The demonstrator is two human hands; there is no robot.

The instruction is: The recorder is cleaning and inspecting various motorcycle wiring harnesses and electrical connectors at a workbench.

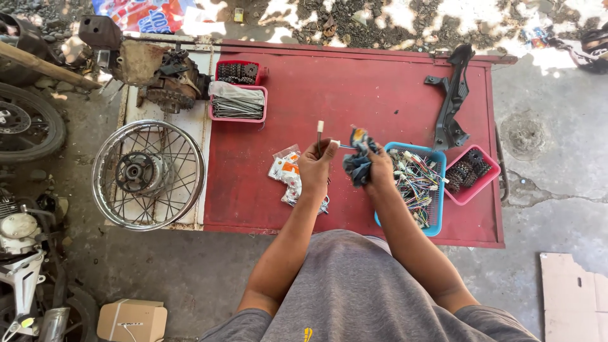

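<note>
My left hand (315, 166) is closed around a thin dark metal rod (320, 134) with a pale tip that points up and away from me. My right hand (379, 170) grips a crumpled dark blue rag (358, 161) right beside the rod, over the red table (342, 95). Both hands hover above the table's middle. Small plastic bags (285, 170) with orange and white parts lie just left of my left hand.
A blue basket of coloured wires (415, 180) and a pink tray of dark sprockets (472, 172) sit to the right. Pink trays of spokes (237, 104) and small parts (237, 71) stand at the back left. A spoked wheel (147, 174), an engine block (161, 79) and a black bracket (453, 95) surround them.
</note>
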